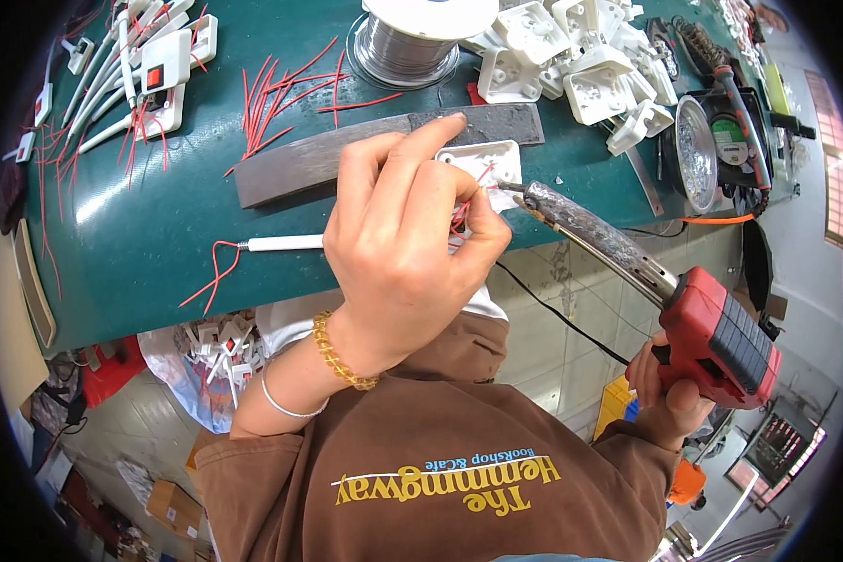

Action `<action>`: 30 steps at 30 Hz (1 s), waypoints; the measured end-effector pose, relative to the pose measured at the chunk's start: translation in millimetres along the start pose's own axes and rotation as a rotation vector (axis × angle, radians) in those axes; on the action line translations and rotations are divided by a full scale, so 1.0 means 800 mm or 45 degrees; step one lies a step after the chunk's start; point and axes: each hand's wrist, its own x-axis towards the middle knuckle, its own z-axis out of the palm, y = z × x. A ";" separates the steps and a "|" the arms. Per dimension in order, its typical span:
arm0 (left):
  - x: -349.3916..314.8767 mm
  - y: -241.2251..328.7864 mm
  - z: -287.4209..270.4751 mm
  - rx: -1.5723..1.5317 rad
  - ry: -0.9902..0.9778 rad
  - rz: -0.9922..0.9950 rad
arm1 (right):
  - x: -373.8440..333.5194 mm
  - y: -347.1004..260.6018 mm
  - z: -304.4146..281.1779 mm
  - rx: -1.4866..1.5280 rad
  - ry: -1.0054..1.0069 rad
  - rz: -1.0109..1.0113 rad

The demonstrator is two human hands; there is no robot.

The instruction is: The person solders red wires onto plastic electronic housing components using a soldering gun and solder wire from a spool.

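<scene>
White housing (506, 156) partly behind left fingers (453, 184), pinched together, hold unclear, right fingers (643, 377) around soldering gun (717, 332)

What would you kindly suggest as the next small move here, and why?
Perhaps ease the soldering iron slightly toward the red wires by the white housing, since the right hand holds it with its tip near the pinching left hand.

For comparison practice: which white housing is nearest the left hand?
The white housing at the tip of the soldering iron, partly hidden by the left hand; the others lie farther from both.
</scene>
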 end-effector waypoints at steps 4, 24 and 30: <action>0.002 -0.005 0.006 0.101 0.086 0.107 | 0.000 0.001 0.004 -0.033 0.026 -0.008; 0.001 0.001 0.000 0.008 -0.005 -0.022 | -0.004 0.012 -0.001 -0.005 0.094 -0.119; 0.001 0.002 0.000 0.005 -0.013 -0.024 | -0.002 0.010 -0.005 0.022 -0.027 -0.082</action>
